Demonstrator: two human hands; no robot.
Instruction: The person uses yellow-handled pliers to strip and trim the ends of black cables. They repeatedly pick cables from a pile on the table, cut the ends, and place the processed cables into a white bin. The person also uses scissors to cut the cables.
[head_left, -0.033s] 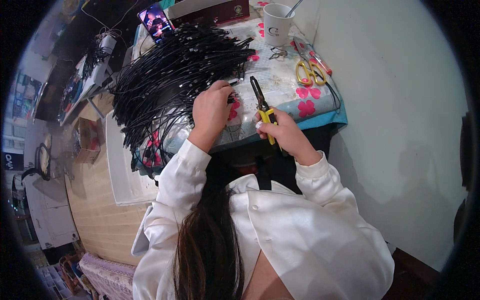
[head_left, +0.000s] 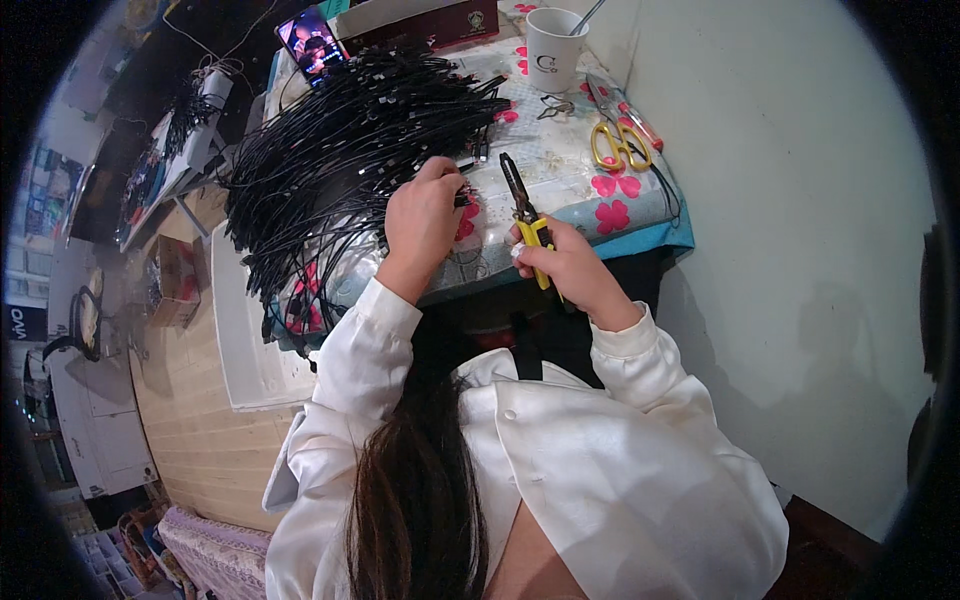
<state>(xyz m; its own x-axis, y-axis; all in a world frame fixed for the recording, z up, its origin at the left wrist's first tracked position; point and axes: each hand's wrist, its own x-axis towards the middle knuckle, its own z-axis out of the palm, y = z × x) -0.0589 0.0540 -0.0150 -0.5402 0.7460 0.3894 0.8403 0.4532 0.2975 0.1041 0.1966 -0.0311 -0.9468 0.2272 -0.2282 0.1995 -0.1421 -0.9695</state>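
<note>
My right hand (head_left: 572, 262) grips a wire stripper (head_left: 518, 190) by its yellow and black handles, its dark jaws pointing away from me over the table. To its left, my left hand (head_left: 424, 215) is closed at the near right edge of a large heap of black cables (head_left: 330, 140) with small metal plugs. A short black cable end (head_left: 462, 200) pokes out beside its curled fingers; the back of the hand hides most of the grip. The stripper's jaws are apart from the left hand and touch no cable.
Gold-handled scissors (head_left: 622, 146) lie at the table's right, near a red-handled tool (head_left: 645, 128). Behind them stands a white cup (head_left: 553, 60) with a spoon. A lit phone (head_left: 311, 44) leans at the back beside a dark red box (head_left: 430, 25). A wall (head_left: 780, 200) borders the right.
</note>
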